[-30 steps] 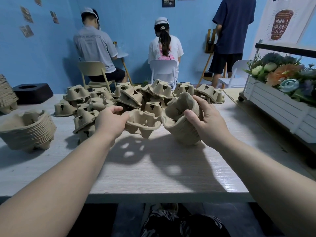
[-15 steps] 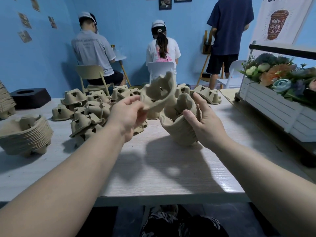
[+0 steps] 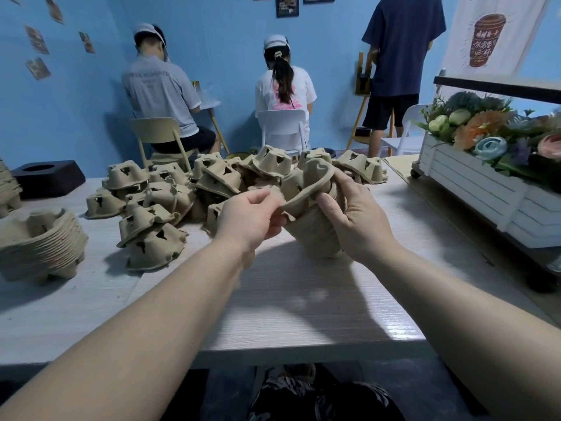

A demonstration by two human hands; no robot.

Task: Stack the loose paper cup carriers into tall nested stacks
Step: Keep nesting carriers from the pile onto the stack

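Currently: right hand (image 3: 358, 217) grip wraps the nested stack (image 3: 309, 235) resting tilted on the worktop (image 3: 303, 299) | left hand (image 3: 252, 217) grip pinches the top carrier (image 3: 306, 189) rim | likely light, stiff-but-crushable pulp; best held by rims | loose carriers (image 3: 212, 180) piled behind.

Loose carriers (image 3: 224, 177) behind held stack (image 3: 309, 232)
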